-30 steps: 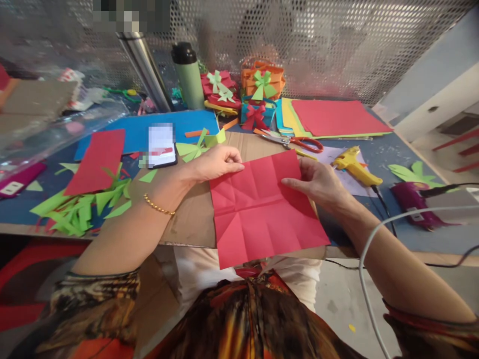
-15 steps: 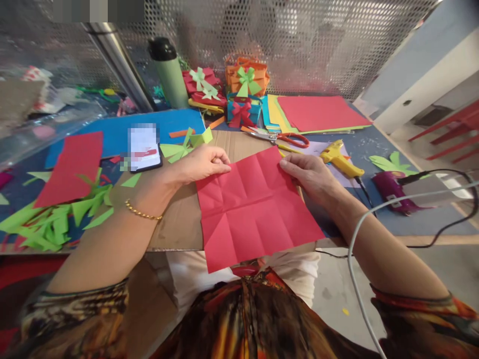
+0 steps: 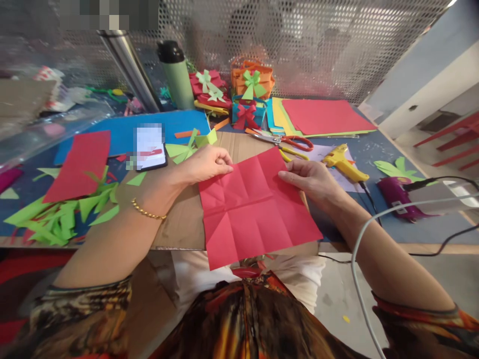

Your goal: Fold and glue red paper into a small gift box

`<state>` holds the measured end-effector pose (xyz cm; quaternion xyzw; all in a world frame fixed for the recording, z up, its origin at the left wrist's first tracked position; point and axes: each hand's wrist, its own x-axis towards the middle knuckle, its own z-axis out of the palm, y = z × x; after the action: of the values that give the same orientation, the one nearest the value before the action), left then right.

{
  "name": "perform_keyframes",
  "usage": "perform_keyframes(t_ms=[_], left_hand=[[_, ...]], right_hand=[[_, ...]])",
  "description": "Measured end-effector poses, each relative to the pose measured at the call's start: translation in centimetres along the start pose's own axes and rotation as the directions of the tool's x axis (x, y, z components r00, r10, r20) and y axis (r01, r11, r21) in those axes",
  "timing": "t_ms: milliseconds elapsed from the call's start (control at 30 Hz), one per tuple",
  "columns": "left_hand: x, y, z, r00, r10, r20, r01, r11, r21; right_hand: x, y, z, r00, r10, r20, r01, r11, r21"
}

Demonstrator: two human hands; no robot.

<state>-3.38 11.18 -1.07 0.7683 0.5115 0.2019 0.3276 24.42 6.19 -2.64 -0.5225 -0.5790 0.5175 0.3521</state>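
A creased red paper sheet [image 3: 258,214] is held up over the cardboard [image 3: 172,227] at the table's front edge, its lower part reaching past that edge. Fold lines cross it in a grid, with some diagonals at the left. My left hand [image 3: 209,163] pinches its upper left edge between thumb and fingers. At the upper right edge, my right hand [image 3: 309,177] grips the sheet between thumb and curled fingers. Red-handled scissors [image 3: 299,143] lie just beyond the sheet, near yellow handles [image 3: 294,153].
A phone [image 3: 149,149] and green paper scraps [image 3: 56,222] lie at left. Behind stand a green bottle [image 3: 177,77] and small paper boxes [image 3: 252,82]. To the right are coloured sheets [image 3: 329,117], a yellow glue gun [image 3: 346,163], a purple device [image 3: 398,197] and cables.
The view has shifted slightly, so most things appear a little farther right. My right hand has moved slightly inward along the sheet's edge, and both hands keep hold.
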Motion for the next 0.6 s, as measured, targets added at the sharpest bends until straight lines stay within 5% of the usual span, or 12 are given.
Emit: perform_keyframes(t_ms=[167, 300, 500, 600], left_hand=[[-0.3, 0.4, 0.7, 0.999, 0.016, -0.042, -0.011, 0.992, 0.126], [-1.3, 1.3, 1.4, 0.961, 0.248, -0.12, -0.185, 0.903, 0.387], [-2.2, 2.3, 2.2, 0.887, 0.417, 0.199, -0.46, 0.833, 0.306], [-2.3, 2.3, 2.6, 0.856, 0.451, 0.253, -0.511, 0.811, 0.283]], right_hand=[[-0.1, -0.1, 0.2, 1.0, 0.01, -0.019, -0.009, 0.999, 0.041], [0.4, 0.5, 0.0, 0.996, 0.0, -0.087, 0.002, 1.0, 0.03], [0.7, 1.1, -0.3, 0.993, 0.004, -0.118, -0.013, 0.997, -0.081], [0.6, 1.1, -0.5, 0.989, -0.032, -0.146, 0.007, 0.986, -0.167]])
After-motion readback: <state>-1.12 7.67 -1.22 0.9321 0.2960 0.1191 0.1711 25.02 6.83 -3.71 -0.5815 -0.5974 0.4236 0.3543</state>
